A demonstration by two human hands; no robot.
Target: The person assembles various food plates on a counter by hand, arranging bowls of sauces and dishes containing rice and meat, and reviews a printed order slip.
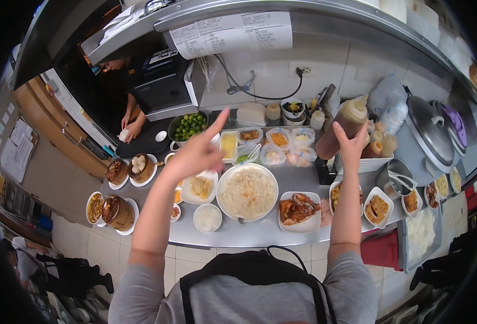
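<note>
Two hands are raised above a steel counter [249,232] crowded with food. The right hand [352,144] is closed around the lower body of a brown squeeze bottle [343,125], which tilts with its capped tip up and to the right. Just to the right of that hand stand more small sauce bottles [381,141] in a white wire basket [365,163]; behind the bottle lies a clear plastic bag [387,100], and farther right sits a large steel pot lid [430,132].

The left hand [195,154] holds nothing: it hovers with the index finger stretched up and to the right, the other fingers loosely curled. Beyond its fingertip is a bowl of green limes [188,126] and a row of clear tubs of chopped ingredients [279,141]. Under and just right of this hand lies a square plate with pale dumplings [200,188], then a big round plate of white rice [247,193].

Below the right forearm sit a rectangular plate of roast meat [299,209] and a square dish of fried pieces [377,208]. To the left of the left forearm stand bamboo steamers [119,211] on plates. Far beyond, at a dark board [146,139], another person's hands [127,129] hold something white.
</note>
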